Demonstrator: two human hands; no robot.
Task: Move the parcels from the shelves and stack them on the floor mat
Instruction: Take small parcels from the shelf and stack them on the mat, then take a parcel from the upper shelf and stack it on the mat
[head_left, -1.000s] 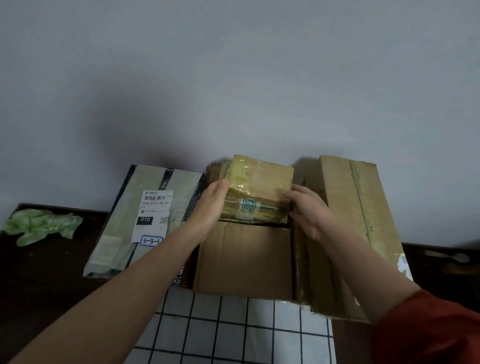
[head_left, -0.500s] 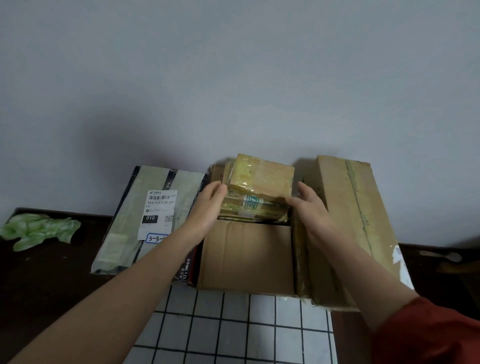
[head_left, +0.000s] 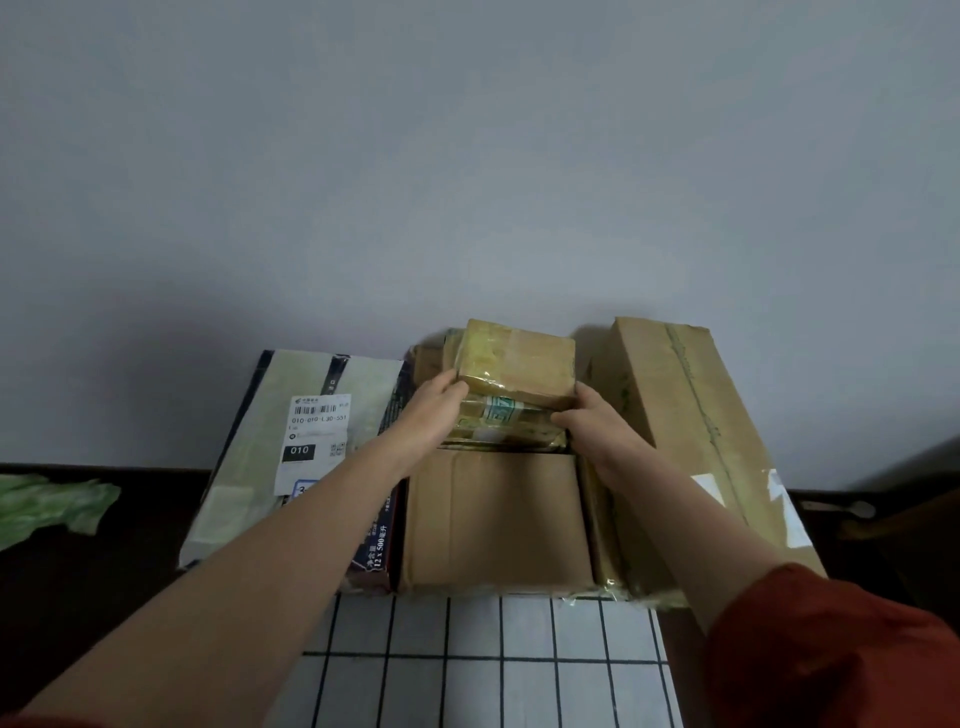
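My left hand (head_left: 431, 410) and right hand (head_left: 597, 426) clasp the taped parcel (head_left: 519, 364) from both sides at frame centre, atop the brown box (head_left: 493, 519) on the floor mat (head_left: 467, 675). I judge I'm mid-stacking. Next I should square it up and release gently.

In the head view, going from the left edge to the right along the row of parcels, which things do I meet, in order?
crumpled green plastic → flat parcel with white label → left hand → small taped parcel → right hand → long cardboard box
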